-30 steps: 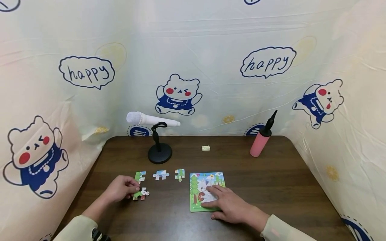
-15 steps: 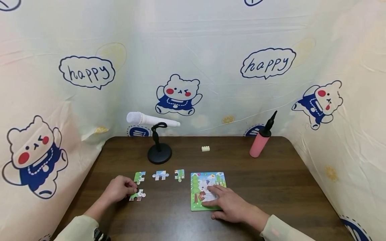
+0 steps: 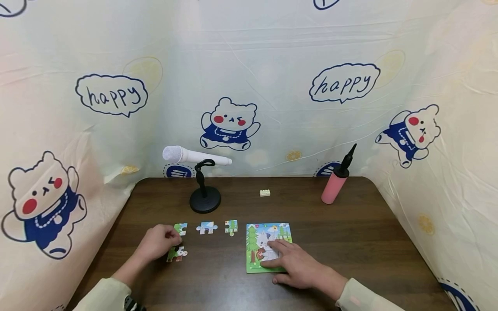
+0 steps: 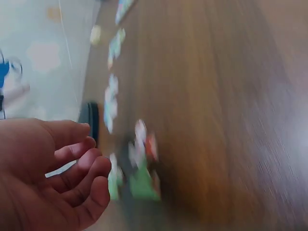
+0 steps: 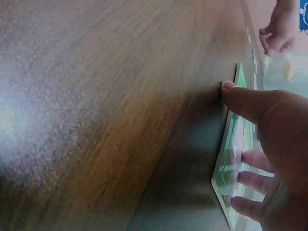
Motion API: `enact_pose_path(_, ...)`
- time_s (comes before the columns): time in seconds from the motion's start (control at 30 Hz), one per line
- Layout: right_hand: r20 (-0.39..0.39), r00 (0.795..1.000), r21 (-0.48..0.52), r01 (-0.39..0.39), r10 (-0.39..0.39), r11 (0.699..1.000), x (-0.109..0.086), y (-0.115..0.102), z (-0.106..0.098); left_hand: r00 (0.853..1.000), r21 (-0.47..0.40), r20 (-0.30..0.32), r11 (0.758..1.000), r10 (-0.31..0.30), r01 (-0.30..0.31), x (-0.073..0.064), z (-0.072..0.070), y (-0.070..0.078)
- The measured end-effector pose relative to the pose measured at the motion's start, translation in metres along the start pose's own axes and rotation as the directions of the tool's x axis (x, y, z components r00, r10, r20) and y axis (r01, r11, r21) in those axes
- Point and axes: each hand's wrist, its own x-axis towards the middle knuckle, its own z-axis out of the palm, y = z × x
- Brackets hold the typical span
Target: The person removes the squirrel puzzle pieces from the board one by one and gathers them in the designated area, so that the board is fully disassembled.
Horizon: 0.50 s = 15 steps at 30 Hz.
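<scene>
My left hand point(image 3: 157, 242) hovers just over the left-hand jigsaw pieces, fingers loosely curled with nothing between them, as the left wrist view also shows. Below its fingertips lies a green and white jigsaw piece point(image 3: 179, 255) with a reddish-brown patch. A green corner piece point(image 3: 181, 229) sits behind that one, partly covered by the fingers. My right hand point(image 3: 297, 265) rests with spread fingers on a square picture puzzle board point(image 3: 252, 237) showing trees and a white animal. In the right wrist view, the thumb point(image 5: 243, 101) reaches past the board's edge toward the tabletop.
Two more jigsaw pieces, a blue one point(image 3: 206, 227) and a green one point(image 3: 231, 226), lie left of the board. Farther back stand a white microphone point(image 3: 194, 156) on a black stand point(image 3: 205, 199), a cream toy brick point(image 3: 265, 193) and a pink hand pump point(image 3: 333, 188).
My left hand first slid the lower jigsaw piece slightly left, then let go of it and rose toward the corner piece. The right hand has stayed on the board.
</scene>
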Motion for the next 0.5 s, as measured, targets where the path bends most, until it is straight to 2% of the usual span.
enact_pose_path(0.13,-0.018,1.000,-0.014,0.006,-0.006,1.000,-0.001,-0.001,0.002,0.997,-0.023,0.000,0.997,0.078,-0.078,0.003,0.011,0.040)
enact_pose_path(0.27,-0.037,0.999,-0.016,0.010,-0.010,1.000,-0.003,-0.004,0.004,0.982,-0.048,0.013,0.981,0.186,-0.185,0.011,0.033,0.085)
enact_pose_path(0.37,-0.057,0.998,0.001,0.008,-0.008,1.000,-0.005,-0.004,0.003,0.961,-0.054,0.049,0.961,0.272,-0.270,0.019,0.054,0.116)
enact_pose_path(0.5,-0.070,0.997,0.047,-0.022,0.025,0.999,-0.010,0.001,0.001,0.936,-0.063,0.130,0.945,0.327,-0.322,0.030,0.082,0.145)
